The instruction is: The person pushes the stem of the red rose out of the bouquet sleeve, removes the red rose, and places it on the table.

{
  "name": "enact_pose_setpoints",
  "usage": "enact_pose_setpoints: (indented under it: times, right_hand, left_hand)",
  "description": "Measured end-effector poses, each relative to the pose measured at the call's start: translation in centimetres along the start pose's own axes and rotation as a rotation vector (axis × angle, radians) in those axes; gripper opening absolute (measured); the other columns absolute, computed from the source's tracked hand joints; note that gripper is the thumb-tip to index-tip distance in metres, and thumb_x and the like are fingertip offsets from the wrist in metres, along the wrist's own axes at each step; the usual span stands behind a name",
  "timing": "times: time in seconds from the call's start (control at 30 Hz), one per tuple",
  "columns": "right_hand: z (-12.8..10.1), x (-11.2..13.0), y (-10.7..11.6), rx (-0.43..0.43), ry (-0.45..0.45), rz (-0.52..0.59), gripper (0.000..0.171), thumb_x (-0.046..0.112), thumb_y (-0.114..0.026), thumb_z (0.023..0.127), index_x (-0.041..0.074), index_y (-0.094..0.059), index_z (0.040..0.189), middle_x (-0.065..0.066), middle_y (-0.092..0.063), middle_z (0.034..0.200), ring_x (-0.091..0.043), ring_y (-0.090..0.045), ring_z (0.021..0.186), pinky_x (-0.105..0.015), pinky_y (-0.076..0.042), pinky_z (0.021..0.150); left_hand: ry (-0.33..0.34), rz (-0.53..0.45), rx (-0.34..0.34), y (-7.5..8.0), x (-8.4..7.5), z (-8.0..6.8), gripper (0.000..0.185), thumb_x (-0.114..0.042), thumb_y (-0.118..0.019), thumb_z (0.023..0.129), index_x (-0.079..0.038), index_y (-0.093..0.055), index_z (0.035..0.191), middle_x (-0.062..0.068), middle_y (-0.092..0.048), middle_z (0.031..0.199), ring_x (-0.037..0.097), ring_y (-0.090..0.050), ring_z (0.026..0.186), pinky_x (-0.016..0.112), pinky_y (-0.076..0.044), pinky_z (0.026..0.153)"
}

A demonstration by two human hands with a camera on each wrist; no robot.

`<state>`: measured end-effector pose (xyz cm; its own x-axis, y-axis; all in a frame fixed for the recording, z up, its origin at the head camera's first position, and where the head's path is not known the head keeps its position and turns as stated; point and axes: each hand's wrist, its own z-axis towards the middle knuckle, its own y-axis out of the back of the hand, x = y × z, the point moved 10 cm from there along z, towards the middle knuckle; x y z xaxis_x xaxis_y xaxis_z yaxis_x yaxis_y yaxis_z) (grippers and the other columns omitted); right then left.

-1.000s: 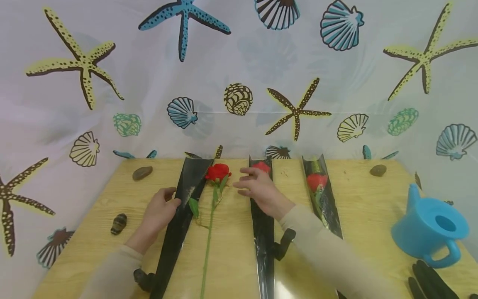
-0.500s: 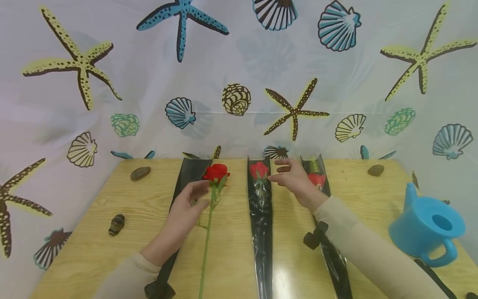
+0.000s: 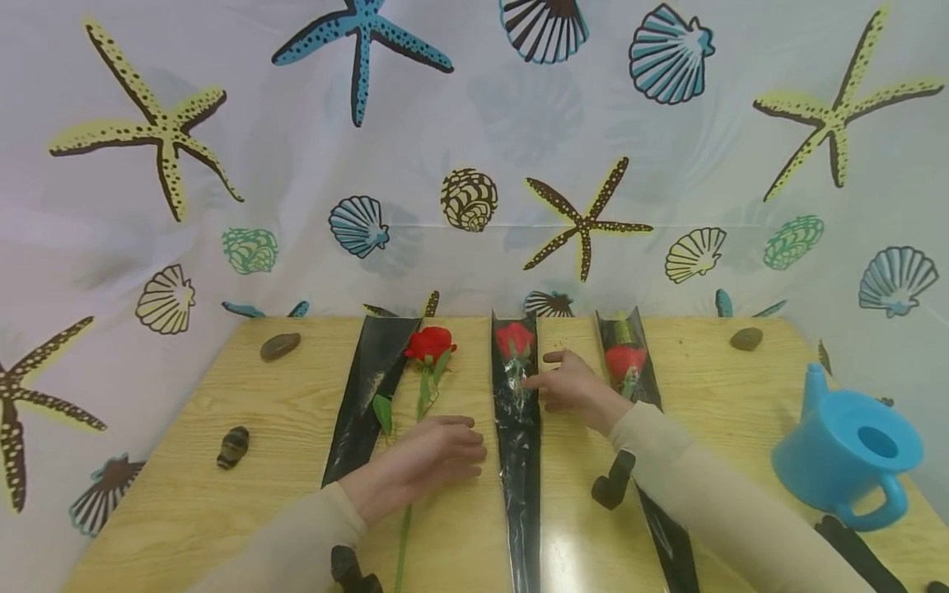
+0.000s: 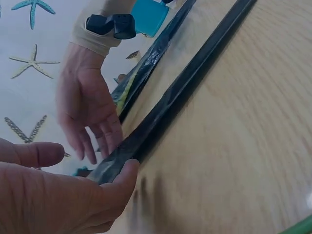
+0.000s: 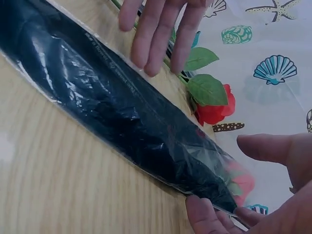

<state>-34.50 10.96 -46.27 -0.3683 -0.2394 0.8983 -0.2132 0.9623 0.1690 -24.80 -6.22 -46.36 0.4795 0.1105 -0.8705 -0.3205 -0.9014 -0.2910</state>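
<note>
A black sleeve with a clear front [image 3: 521,469] lies in the middle, a red rose [image 3: 514,339] inside its wide far end. My right hand [image 3: 574,387] is at this sleeve's right edge below the bloom, thumb stretched over it and fingertips right at its edge in the right wrist view. My left hand [image 3: 426,461] hovers left of the sleeve with loosely straight fingers pointing toward it, above the stem of a loose rose [image 3: 430,344]. A flat black sleeve [image 3: 371,387] lies left of that rose. To the right, another sleeve [image 3: 670,531] holds a red rose [image 3: 624,362], partly behind my right arm.
A blue watering can [image 3: 845,449] stands at the right, a black glove [image 3: 856,548] below it. Grey stones lie at the back left [image 3: 280,346] and back right [image 3: 745,338]. A dark striped shell [image 3: 233,447] is at the left. A seashell-print cloth [image 3: 415,272] hangs behind the table.
My left hand has moved from the left sleeve across the loose rose, toward the middle sleeve. My right hand passed right over the middle sleeve, then came down to its right edge.
</note>
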Motion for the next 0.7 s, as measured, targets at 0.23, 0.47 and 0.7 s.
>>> enact_pose_setpoints:
  times: [0.23,0.47,0.7]
  right_hand:
    - [0.3,-1.2,-1.5,0.002,-0.032,0.05,0.076,0.003,-0.073,0.087,-0.008,-0.027,0.146,-0.029,-0.046,0.133,-0.038,-0.056,0.115,-0.045,-0.053,0.086]
    - [0.6,-2.2,-2.1,0.044,-0.017,0.164,0.049,-0.003,-0.067,0.09,-0.013,-0.045,0.132,-0.022,-0.066,0.103,-0.026,-0.069,0.086,-0.038,-0.057,0.074]
    - [-0.4,-1.3,-1.2,0.099,-0.012,0.293,0.031,0.002,-0.066,0.093,-0.01,-0.051,0.117,-0.017,-0.065,0.101,-0.023,-0.067,0.086,-0.038,-0.055,0.079]
  left_hand:
    - [0.011,-0.04,0.023,-0.3,1.2,1.8,0.051,-0.004,-0.047,0.095,0.019,-0.028,0.136,0.038,-0.029,0.145,0.048,-0.032,0.135,0.055,-0.034,0.106]
    - [0.025,-0.04,0.107,-1.6,1.5,2.2,0.061,-0.004,-0.045,0.097,0.014,-0.017,0.148,0.032,-0.045,0.134,0.04,-0.049,0.123,0.052,-0.039,0.103]
    - [0.014,-0.046,0.11,-1.8,1.5,1.9,0.069,0.0,-0.053,0.095,-0.006,-0.019,0.154,0.023,-0.059,0.121,0.033,-0.061,0.108,0.05,-0.046,0.094]
